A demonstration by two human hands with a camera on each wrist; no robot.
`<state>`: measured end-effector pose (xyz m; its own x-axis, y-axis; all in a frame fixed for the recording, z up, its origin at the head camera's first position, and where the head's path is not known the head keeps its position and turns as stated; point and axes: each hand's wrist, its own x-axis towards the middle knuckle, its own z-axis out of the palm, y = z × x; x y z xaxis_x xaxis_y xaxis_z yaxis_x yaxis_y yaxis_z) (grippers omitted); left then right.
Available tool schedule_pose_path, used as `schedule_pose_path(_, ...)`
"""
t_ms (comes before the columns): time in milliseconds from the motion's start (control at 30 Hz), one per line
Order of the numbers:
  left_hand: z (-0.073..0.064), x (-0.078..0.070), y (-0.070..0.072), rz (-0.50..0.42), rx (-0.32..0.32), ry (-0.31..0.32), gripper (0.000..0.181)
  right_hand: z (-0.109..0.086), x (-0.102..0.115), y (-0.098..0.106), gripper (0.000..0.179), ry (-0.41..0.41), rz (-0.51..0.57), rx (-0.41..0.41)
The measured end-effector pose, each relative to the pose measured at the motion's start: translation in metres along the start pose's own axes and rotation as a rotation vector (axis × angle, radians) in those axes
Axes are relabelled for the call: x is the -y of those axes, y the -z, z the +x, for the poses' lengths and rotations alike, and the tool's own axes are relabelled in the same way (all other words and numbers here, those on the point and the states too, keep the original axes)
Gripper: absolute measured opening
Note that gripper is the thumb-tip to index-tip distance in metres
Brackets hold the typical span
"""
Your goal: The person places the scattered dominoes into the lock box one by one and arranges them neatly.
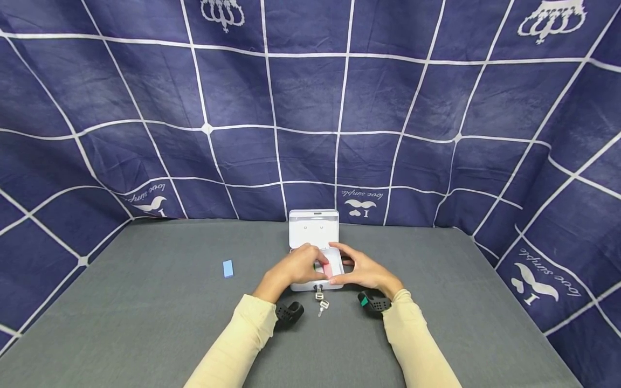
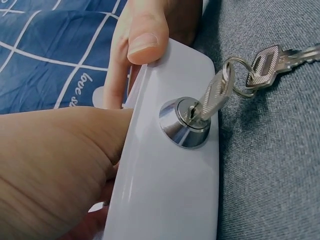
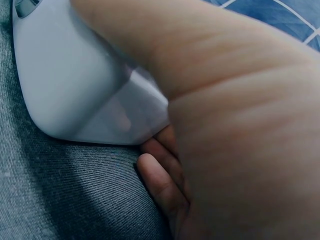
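A small white metal lockbox (image 1: 302,286) sits on the grey cloth with its lid (image 1: 314,237) raised at the back. My left hand (image 1: 303,265) reaches into it from the left, fingers bent, a flat pink piece (image 1: 327,270) between thumb and index finger. A bit of green shows under that hand. With my right hand (image 1: 366,271) I grip the box's right side, the thumb (image 2: 146,46) on the front rim and the other fingers (image 3: 162,182) along the side wall. A key (image 2: 216,95) stands in the round front lock (image 2: 185,125); a second key (image 2: 265,65) hangs from its ring.
On the cloth to the left lies a small blue block (image 1: 228,269). A dark blue curtain (image 1: 310,156) with white lines hangs behind the table and along both sides. Black bands (image 1: 289,312) are on both wrists.
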<state>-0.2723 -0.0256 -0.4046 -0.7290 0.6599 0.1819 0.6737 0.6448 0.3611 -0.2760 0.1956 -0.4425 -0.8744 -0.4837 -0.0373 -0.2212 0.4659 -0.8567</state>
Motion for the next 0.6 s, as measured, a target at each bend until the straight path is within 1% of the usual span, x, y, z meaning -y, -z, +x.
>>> schedule_pose_path(133,0.0010,-0.0008,-0.0004,-0.011,0.010,0.018,0.024,-0.0002,0.0000,0.0001,0.090,0.002,-0.009,0.002)
schedule_pose_path(233,0.0015,-0.0011,-0.0005,-0.014,0.009,0.019,0.025,-0.0003,0.0005,0.0001,0.089,0.004,-0.014,0.002)
schedule_pose_path(600,0.0035,-0.0003,-0.0019,0.017,0.008,0.032,0.027,-0.0007,0.0018,0.0001,0.089,0.005,-0.001,0.002)
